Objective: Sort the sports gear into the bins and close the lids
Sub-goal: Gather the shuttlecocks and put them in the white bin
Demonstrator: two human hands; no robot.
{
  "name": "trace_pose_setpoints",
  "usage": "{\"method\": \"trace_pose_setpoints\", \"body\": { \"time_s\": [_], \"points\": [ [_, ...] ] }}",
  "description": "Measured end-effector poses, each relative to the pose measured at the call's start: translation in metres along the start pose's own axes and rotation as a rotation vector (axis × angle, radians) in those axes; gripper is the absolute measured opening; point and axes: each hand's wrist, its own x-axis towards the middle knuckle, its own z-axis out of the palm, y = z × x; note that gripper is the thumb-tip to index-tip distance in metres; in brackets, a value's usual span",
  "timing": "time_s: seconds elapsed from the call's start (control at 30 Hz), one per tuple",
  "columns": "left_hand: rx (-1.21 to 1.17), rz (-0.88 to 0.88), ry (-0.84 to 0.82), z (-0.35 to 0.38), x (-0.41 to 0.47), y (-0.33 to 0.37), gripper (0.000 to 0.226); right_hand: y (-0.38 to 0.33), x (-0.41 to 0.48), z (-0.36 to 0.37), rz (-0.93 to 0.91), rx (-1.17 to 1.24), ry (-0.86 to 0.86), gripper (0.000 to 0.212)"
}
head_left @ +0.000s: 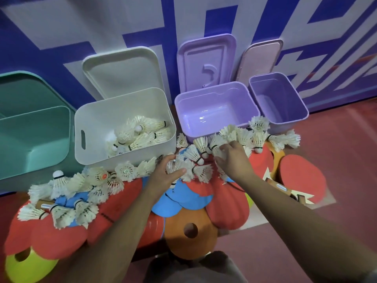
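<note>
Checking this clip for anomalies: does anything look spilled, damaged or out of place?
Nothing stands out. The shuttlecocks lie heaped over the paddles, simply unsorted; some already sit in the white bin, whose lid leans open.

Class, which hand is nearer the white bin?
Left. The left hand is just before the white bin; the right hand is farther right, before the larger purple bin.

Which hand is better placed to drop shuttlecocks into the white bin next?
Probably left: the left hand grips shuttlecocks just in front of the white bin; the right hand is further off, before the purple bin.
</note>
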Motion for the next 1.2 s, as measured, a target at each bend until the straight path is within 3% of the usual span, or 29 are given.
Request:
{"method": "trace_pose_setpoints", "body": {
  "time_s": [0.17,0.4,0.5,0.7,0.87,0.97,1.03,1.1,1.2],
  "points": [
    [0.002,-0.031,0.051,0.009,0.0,-0.001,0.043,0.005,-0.002,0.006,-0.038,-0.101,-0.001,0.057],
    [-0.029,-0.054,0.088,0.012,-0.004,-0.008,0.043,-0.006,-0.007,-0.016,-0.085,0.363,0.006,0.052],
    [-0.017,-0.038,0.095,0.007,-0.012,0.0,0.046,-0.025,-0.011,-0.033,-0.132,0.538,-0.061,0.044],
    [-0.048,-0.011,0.05,-0.005,-0.027,0.009,0.061,-0.072,-0.018,-0.026,-0.283,0.509,-0.2,0.046],
    [-0.108,0.0,0.052,-0.019,-0.046,-0.002,0.043,-0.102,-0.03,-0.007,-0.281,0.637,-0.395,0.048],
    [-0.175,-0.034,0.117,-0.03,-0.054,-0.011,0.04,-0.108,-0.03,0.004,-0.213,0.69,-0.371,0.043],
    [-0.197,-0.064,0.169,-0.037,-0.057,-0.017,0.038,-0.103,-0.026,0.015,-0.11,0.645,-0.281,0.04],
    [-0.188,-0.091,0.19,-0.046,-0.059,-0.022,0.044,-0.09,-0.024,0.027,-0.117,0.426,-0.297,0.043],
    [-0.145,-0.127,0.183,-0.058,-0.061,-0.03,0.091,-0.067,-0.03,0.051,-0.213,-0.005,-0.396,0.055]
  ]
}}
